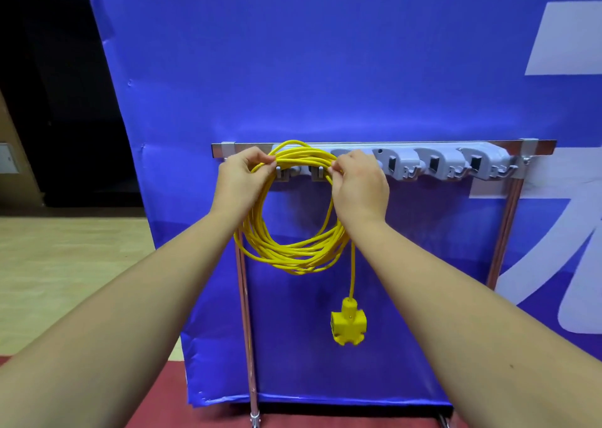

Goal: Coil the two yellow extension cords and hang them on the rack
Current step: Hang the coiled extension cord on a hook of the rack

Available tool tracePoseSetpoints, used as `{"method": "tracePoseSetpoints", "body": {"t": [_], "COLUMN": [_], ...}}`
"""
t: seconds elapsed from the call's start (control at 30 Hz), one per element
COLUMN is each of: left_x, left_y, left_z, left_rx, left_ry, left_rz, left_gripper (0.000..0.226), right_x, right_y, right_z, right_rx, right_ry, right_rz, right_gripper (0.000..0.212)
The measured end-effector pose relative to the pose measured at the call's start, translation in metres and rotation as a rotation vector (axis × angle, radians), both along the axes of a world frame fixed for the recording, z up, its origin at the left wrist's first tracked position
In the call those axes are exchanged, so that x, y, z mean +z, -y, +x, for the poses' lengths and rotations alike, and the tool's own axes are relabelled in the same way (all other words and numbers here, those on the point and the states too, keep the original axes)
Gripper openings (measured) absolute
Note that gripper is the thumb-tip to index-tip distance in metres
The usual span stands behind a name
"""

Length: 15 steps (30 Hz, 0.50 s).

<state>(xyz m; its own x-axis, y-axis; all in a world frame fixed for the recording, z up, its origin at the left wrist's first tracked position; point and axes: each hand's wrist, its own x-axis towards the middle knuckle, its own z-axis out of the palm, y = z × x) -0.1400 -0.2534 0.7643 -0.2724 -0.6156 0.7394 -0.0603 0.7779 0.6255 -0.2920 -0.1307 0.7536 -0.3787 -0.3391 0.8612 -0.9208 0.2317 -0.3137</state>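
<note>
Grip of both hands pinched narrow on the top arc of the coiled cord point(290, 232): left hand point(239, 180) at the upper left of the loop, right hand point(360, 186) at the upper right, fingertips closed on the bundled strands. Behind them, blue backdrop point(325, 69), then rack point(384, 145), its rail running left to right with grey holders along it. Coil hanging flat against the rack's left end, ring upright, top strands level with the rail and just above two small hooks point(317, 173) seen inside the loop between the hands. Whether strands already sit on those hooks, cannot tell. Hooks directly below and behind the held arc, about equally near either hand. Socket block point(348, 325) dangling on a single strand under the right wrist. Likely next: lower the arc onto the hooks. Second cord not in sight.
</note>
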Motion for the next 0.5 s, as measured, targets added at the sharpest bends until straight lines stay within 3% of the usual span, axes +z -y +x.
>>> {"method": "tracePoseSetpoints", "body": {"t": [0.13, 0.3, 0.5], "left_x": [-0.008, -0.003, 0.008], "left_y": [-0.002, -0.01, -0.018], "left_z": [0.008, 0.019, 0.023], "left_rx": [-0.003, 0.009, 0.051], "left_ry": [0.115, 0.24, 0.285], "left_rz": [-0.107, -0.128, -0.146], "left_gripper": [0.015, 0.03, 0.027], "right_x": [-0.009, 0.007, 0.009], "right_y": [-0.007, -0.011, -0.02], "right_z": [-0.003, 0.001, 0.005], "right_rx": [0.028, 0.041, 0.031], "right_ry": [-0.099, -0.03, -0.009], "right_rz": [0.052, 0.131, 0.23], "right_gripper": [0.011, 0.019, 0.024]}}
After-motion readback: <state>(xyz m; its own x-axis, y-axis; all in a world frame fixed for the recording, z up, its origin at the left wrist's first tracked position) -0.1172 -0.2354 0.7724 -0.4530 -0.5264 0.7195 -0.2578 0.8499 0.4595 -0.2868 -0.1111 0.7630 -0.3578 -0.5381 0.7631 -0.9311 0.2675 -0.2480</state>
